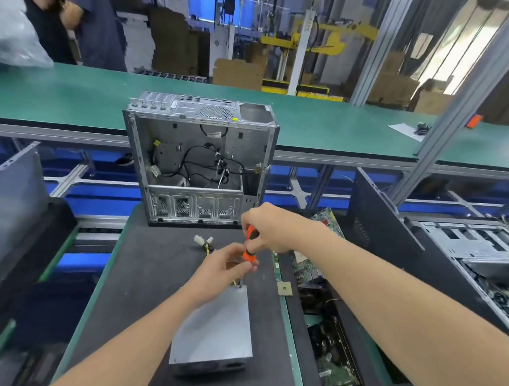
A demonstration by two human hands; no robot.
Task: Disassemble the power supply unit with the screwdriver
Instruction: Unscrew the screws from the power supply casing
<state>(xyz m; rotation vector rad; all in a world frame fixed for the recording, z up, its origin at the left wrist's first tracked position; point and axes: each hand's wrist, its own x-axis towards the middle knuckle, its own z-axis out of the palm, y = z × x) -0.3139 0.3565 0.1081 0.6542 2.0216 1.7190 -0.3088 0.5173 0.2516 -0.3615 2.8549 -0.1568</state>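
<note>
The power supply unit [213, 333], a plain grey metal box, lies flat on the dark mat in front of me. Its yellow and black cables with white plugs [203, 241] trail off behind it. An orange and black screwdriver [250, 245] stands nearly upright, its shaft touching the box's far right corner. My right hand [270, 228] grips the top of the handle. My left hand [224, 267] pinches the lower end of the handle with its fingertips.
An open, gutted computer case [200, 160] stands upright at the far edge of the mat. Circuit boards [307, 266] and a small chip [285, 288] lie to the right. Another open case [478, 260] sits at far right, a dark panel [14, 207] at left. A person stands behind the green conveyor [70, 89].
</note>
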